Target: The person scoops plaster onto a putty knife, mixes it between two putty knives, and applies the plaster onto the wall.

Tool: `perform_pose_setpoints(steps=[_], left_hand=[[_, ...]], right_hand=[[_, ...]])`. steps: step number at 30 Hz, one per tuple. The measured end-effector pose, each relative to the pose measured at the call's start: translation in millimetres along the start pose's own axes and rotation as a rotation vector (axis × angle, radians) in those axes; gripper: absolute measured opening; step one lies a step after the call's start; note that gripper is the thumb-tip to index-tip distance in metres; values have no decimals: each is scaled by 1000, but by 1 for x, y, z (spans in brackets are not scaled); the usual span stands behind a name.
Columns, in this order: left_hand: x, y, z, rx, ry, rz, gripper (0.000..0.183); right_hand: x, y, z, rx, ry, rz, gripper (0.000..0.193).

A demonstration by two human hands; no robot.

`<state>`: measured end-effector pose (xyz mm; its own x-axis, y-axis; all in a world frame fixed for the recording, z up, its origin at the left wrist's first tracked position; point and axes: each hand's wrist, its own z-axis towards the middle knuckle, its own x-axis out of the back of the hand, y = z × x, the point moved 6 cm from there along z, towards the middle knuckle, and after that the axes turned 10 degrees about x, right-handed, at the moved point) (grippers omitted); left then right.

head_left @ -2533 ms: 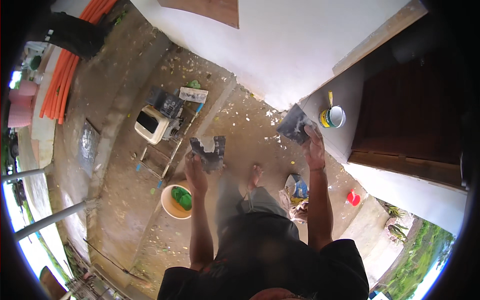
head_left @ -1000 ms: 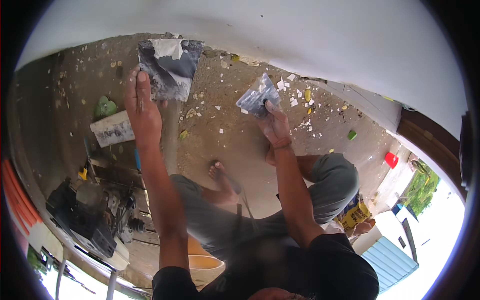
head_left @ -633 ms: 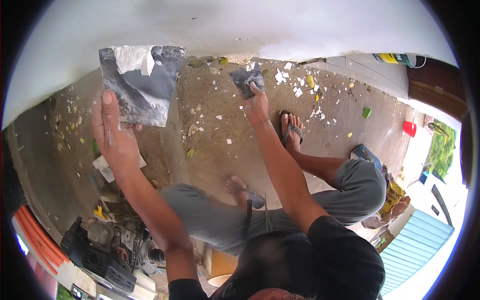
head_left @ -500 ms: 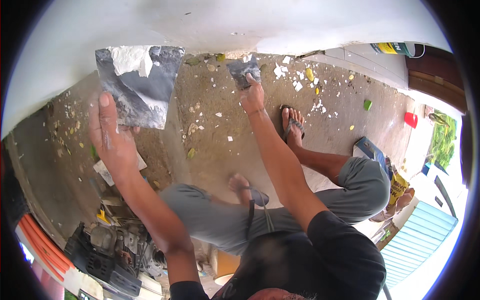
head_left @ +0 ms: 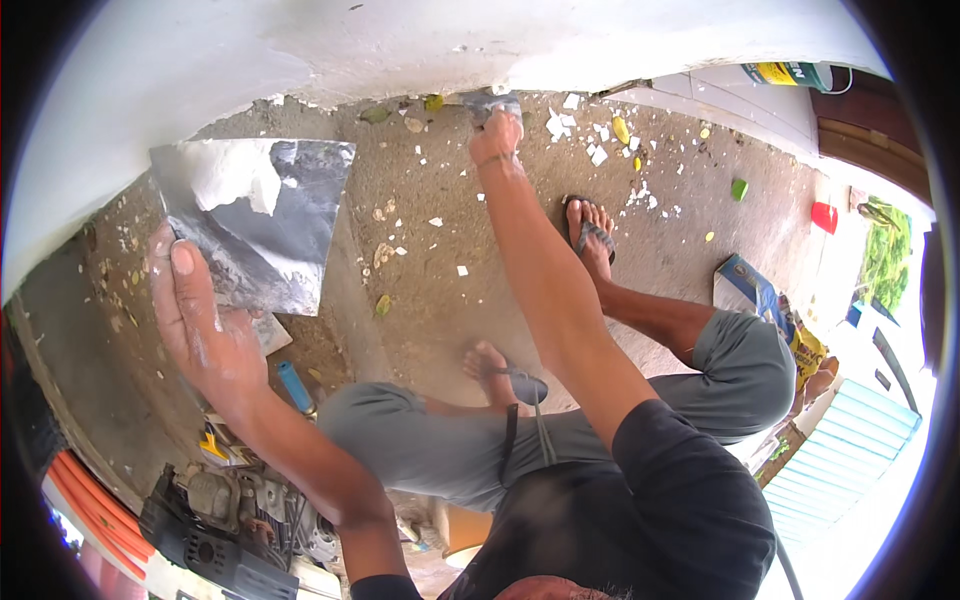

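My left hand (head_left: 205,320) grips the lower left edge of a dark grey, smeared square board (head_left: 275,235), thumb on its face. A thick lump of white putty (head_left: 235,175) sits on the board's upper part. Farther right, my right hand (head_left: 497,138) is closed on a small dark putty scraper (head_left: 490,103). The scraper is at the foot of the white wall (head_left: 450,50), beside a dab of white. My fingers partly cover the scraper, and whether its edge touches the wall is hard to tell.
White flakes (head_left: 560,125) and yellow leaves (head_left: 621,130) litter the brown ground. A bucket (head_left: 790,74) stands far right along the wall. Dark machine parts (head_left: 215,540), orange hoses (head_left: 95,510) and a blue cylinder (head_left: 294,386) lie at left. A box (head_left: 745,285) is beside my right knee.
My right hand has moved up to the wall's base with the scraper, its blade now more hidden. The board and my left hand have shifted down and slightly left.
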<state>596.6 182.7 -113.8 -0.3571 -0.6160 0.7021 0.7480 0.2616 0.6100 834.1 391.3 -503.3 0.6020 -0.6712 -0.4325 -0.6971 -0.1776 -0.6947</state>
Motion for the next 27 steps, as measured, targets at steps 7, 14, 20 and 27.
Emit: perform_pose_setpoints(steps=[7, 14, 20, 27], left_hand=[[-18, 4, 4, 601, 17, -317, 33], [12, 8, 6, -161, 26, 189, 33], [-6, 20, 0, -398, 38, 261, 43], [-6, 20, 2, -243, 12, 129, 36]], right_hand=[[-53, -56, 1, 19, -109, -26, 7], [26, -62, -75, 26, -10, -120, 3], [40, -40, -14, 26, 51, -280, 6], [49, -7, 65, 419, -262, -629, 11]])
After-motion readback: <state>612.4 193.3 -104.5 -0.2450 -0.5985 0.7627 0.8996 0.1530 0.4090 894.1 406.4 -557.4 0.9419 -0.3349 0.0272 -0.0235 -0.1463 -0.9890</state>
